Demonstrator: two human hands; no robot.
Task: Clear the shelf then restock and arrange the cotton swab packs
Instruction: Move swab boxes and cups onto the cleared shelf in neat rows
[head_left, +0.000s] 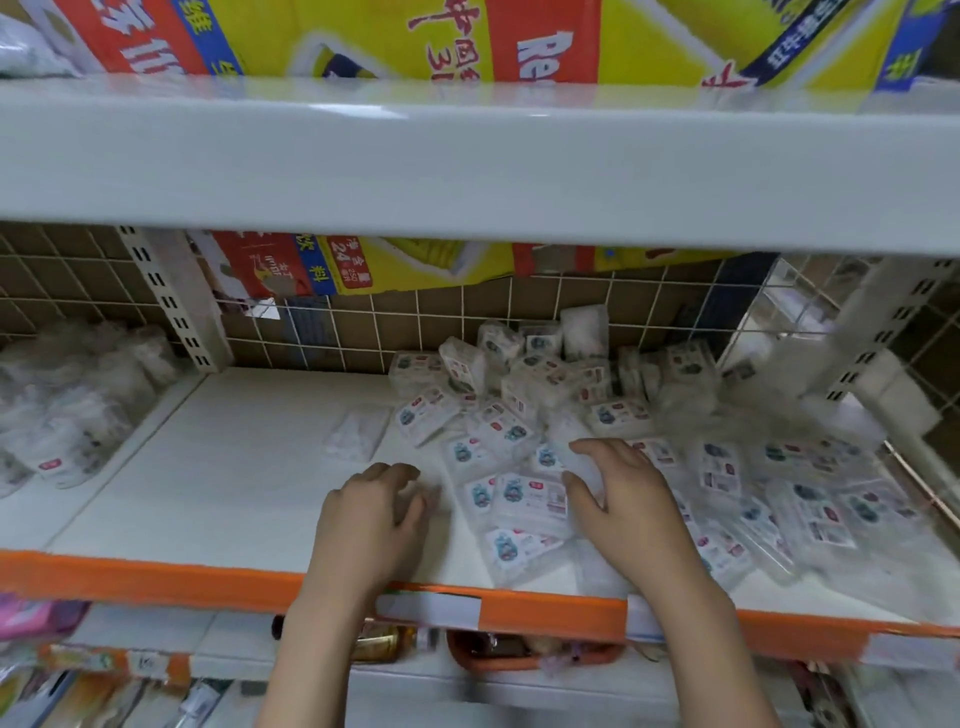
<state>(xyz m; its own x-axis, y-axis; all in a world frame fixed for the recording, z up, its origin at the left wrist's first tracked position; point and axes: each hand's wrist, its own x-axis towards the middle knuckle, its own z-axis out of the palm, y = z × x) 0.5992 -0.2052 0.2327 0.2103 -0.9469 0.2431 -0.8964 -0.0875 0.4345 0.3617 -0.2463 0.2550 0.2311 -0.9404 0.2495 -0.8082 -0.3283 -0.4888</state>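
**A:** Where do you start from here?

**B:** Go left to right. Your left hand (371, 512) sits at about seven o'clock on the white shelf (228, 467), fingers loosely curled, holding nothing. Bare board lies under it. Use it as a stop: lay it flat at the edge of the heap so packs don't slide off toward nine o'clock.

**A:** And the other one?

**B:** Your right hand (621, 506) is at five o'clock, fingers spread and arched over the cotton swab packs (524, 501), thumb near one pack's edge. I can't tell whether it pinches that pack or only rests on it. I'd take a few flat packs at a time, not a handful; the wrap looks slippery.

**A:** Where's the stock?

**B:** Heaped from the centre out to three o'clock, piled highest against the wire grid (363, 332) at one o'clock. One stray pack (358, 434) lies apart at eleven o'clock.

**A:** Anything unclear?

**B:** The right end of the heap is blurred, so no count. The upper shelf (467, 171) hides the grid's top.
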